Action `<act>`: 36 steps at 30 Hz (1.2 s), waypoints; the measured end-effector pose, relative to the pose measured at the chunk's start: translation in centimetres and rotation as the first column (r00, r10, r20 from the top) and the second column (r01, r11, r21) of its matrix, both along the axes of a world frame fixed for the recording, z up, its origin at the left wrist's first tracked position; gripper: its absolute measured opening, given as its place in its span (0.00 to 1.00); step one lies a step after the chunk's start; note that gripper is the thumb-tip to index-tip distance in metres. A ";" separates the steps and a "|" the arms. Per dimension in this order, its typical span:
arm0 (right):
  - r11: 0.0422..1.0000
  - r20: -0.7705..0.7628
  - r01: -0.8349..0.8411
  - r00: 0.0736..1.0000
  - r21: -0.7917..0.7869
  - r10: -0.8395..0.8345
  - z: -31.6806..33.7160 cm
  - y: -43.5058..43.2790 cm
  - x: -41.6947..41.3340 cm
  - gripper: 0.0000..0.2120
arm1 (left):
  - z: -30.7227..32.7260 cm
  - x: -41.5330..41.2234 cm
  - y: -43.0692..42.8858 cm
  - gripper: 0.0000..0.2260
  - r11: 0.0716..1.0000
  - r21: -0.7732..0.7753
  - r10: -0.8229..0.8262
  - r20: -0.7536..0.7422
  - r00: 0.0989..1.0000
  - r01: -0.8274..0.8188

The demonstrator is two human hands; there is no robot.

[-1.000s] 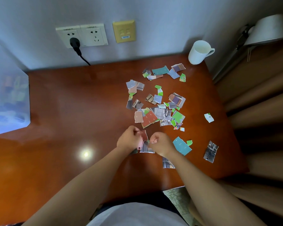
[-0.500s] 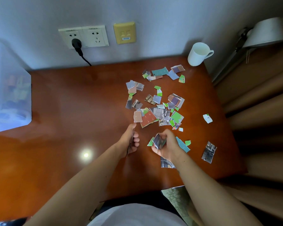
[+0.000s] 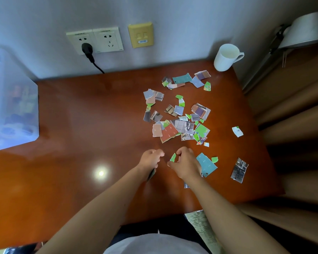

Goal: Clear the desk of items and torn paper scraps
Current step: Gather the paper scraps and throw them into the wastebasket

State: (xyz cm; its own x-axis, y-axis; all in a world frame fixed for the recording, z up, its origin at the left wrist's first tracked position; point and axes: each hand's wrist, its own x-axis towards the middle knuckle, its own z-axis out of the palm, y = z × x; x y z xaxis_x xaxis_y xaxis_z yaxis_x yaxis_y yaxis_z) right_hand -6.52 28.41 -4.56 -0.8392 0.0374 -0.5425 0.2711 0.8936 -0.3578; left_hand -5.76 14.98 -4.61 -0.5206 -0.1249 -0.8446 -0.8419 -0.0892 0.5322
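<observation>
Several torn paper scraps (image 3: pixel 180 123) lie spread over the right half of the brown desk (image 3: pixel 92 114). My left hand (image 3: pixel 151 159) hovers above the near middle of the desk, its fingers curled round a dark scrap (image 3: pixel 151 174) that sticks out below the palm. My right hand (image 3: pixel 184 162) is just beside it, fingers curled, with a green scrap (image 3: pixel 173 157) at the fingertips. A teal scrap (image 3: pixel 206 165) and a small green bit (image 3: pixel 214 159) lie right of that hand. A grey photo scrap (image 3: pixel 239 170) lies further right. A white mug (image 3: pixel 225 57) stands at the far right corner.
A translucent plastic box (image 3: pixel 13 107) with coloured contents stands at the desk's left edge. Wall sockets with a black plug (image 3: pixel 87 49) are behind the desk. A lamp shade (image 3: pixel 307 30) hangs at the upper right. A printed sheet (image 3: pixel 202 228) shows below the near edge.
My hands have moved apart after tearing a piece. The right hand has lowered toward the desk, and the grey scrap it held up is no longer visible. The left keeps its dark scrap.
</observation>
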 end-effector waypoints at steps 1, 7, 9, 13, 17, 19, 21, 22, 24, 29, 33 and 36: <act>1.000 -0.014 -0.011 1.000 0.029 0.011 0.0 -0.2 0.1 0.23 | -0.1 0.0 0.0 0.08 1.000 -0.023 -0.005 -0.007 1.000 0.005; 0.997 -0.065 0.011 0.998 0.072 -0.006 -0.1 -0.5 0.2 0.18 | -0.8 0.0 -0.2 0.07 0.996 -0.075 -0.040 -0.029 0.999 0.037; 0.998 -0.061 0.024 0.998 0.056 -0.021 -0.2 -0.4 0.0 0.16 | -1.1 0.0 -0.3 0.06 0.996 -0.078 -0.042 -0.032 0.999 0.039; 0.999 -0.047 0.019 0.999 0.035 -0.018 -0.3 -0.5 -0.4 0.13 | -1.4 -0.2 -0.4 0.06 0.995 -0.084 -0.066 -0.045 0.997 0.062; 1.000 -0.074 0.020 0.997 0.015 -0.019 -0.3 -0.7 -0.3 0.17 | -1.5 -0.4 -0.4 0.06 0.994 -0.089 -0.070 -0.055 0.996 0.065; 0.999 -0.063 0.036 0.997 0.023 -0.034 -0.1 -0.7 -0.4 0.20 | -1.5 -0.5 -0.5 0.07 0.991 -0.097 -0.097 -0.062 0.993 0.090; 0.998 -0.047 0.041 0.998 0.038 -0.040 -0.1 -0.7 -0.4 0.18 | -1.5 -0.5 -0.5 0.09 0.986 -0.105 -0.134 -0.067 0.989 0.127; 0.998 -0.044 0.045 0.998 0.042 -0.043 -0.1 -0.7 -0.4 0.17 | -1.5 -0.6 -0.5 0.09 0.985 -0.104 -0.145 -0.067 0.987 0.137; 0.997 -0.033 0.058 0.998 0.043 -0.056 -0.2 -0.8 -0.4 0.16 | -1.4 -0.7 -0.5 0.09 0.983 -0.104 -0.155 -0.058 0.986 0.149; 0.996 -0.030 0.073 0.997 0.047 -0.072 -0.2 -1.1 -0.6 0.16 | -1.1 -1.2 -0.7 0.09 0.973 -0.122 -0.203 -0.053 0.978 0.195; 0.997 -0.056 0.062 0.997 0.047 -0.059 -0.2 -1.1 -0.4 0.14 | -1.1 -1.6 -1.1 0.09 0.967 -0.128 -0.230 -0.058 0.972 0.221; 0.998 -0.057 0.055 0.997 0.040 -0.053 -0.3 -1.5 -0.3 0.14 | -1.0 -1.8 -1.3 0.10 0.963 -0.123 -0.249 -0.050 0.967 0.242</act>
State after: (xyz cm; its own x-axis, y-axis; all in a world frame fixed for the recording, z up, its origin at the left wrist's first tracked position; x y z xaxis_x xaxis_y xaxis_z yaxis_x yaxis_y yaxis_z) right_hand -6.83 26.96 -4.90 -0.8643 0.1051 -0.4919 0.3000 0.8926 -0.3364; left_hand -7.52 13.65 -5.63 -0.5999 -0.0806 -0.7960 -0.7942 0.1808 0.5802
